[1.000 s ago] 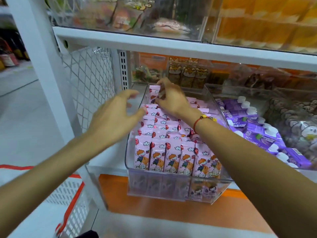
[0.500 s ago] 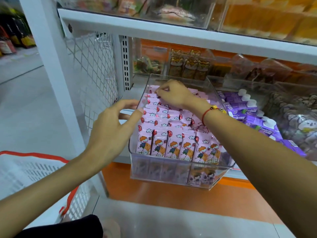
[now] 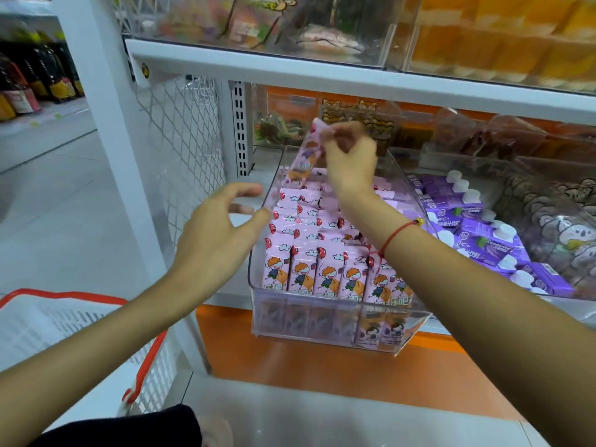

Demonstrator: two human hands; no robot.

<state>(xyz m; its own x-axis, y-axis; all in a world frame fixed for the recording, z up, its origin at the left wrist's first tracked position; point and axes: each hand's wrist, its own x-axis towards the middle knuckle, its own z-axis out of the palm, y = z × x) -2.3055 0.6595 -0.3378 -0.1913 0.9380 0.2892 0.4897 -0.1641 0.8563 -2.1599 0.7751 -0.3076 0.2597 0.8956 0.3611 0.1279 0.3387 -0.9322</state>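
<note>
Store shelf [image 3: 258, 174], clear bin [image 3: 322, 337] overhanging front edge, right hand [image 3: 350, 162] pinches 1 pink packet [image 3: 306, 153] above bin's far-left corner, left hand [image 3: 219, 240] loose, empty, thumb at bin's left rim, packet print blurred.

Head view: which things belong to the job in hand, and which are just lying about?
In the job: right hand pinching a raised pink packet; clear bin of matching packets; left hand at its left wall.
Lying about: purple cartons; white basket; dark bottles; orange packs overhead.
</note>
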